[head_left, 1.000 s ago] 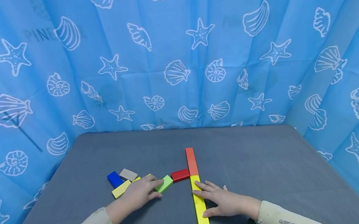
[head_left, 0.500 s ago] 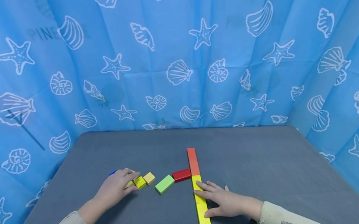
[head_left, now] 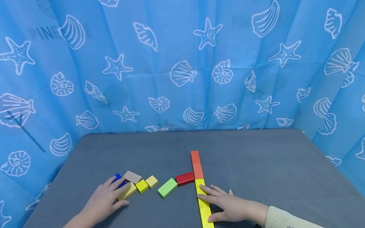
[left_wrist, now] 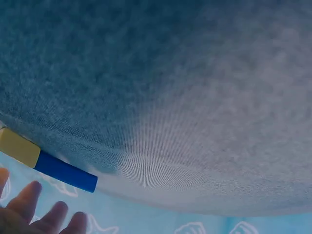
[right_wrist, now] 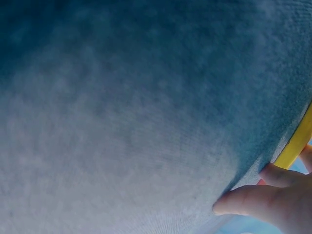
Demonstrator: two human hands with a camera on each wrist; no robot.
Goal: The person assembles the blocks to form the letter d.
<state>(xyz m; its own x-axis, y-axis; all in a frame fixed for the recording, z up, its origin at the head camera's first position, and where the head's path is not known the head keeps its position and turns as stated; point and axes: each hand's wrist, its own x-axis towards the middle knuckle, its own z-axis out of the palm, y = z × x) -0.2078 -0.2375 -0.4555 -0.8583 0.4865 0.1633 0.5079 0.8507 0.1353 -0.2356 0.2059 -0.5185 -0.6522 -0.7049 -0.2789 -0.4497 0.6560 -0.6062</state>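
My left hand (head_left: pixel 101 202) hovers at the left group of blocks, fingers spread over a blue block (head_left: pixel 117 176) and a pale yellow block (head_left: pixel 128 191). In the left wrist view its fingertips (left_wrist: pixel 30 191) stand near the blue block (left_wrist: pixel 66 171) and a yellow one (left_wrist: pixel 18 146), with nothing gripped. A beige block (head_left: pixel 132 176) lies just behind. My right hand (head_left: pixel 231 205) rests with extended fingers on the yellow blocks (head_left: pixel 208 227) of a straight row, whose far end is orange-red (head_left: pixel 196 163). In the right wrist view its fingers (right_wrist: pixel 280 175) lie by a yellow block (right_wrist: pixel 295 144).
Beside the row, a red block (head_left: pixel 185 178) touches its left side, and a light green block (head_left: pixel 167 187) angles off from it. A bright yellow block (head_left: pixel 141 186) and a small pale yellow one (head_left: pixel 151 181) sit farther left. A shell-patterned curtain (head_left: pixel 161 55) surrounds the grey table (head_left: pixel 260 165).
My left hand has moved left from the green block, past the small yellow blocks, to the blue and pale yellow ones. The right hand stays on the row.
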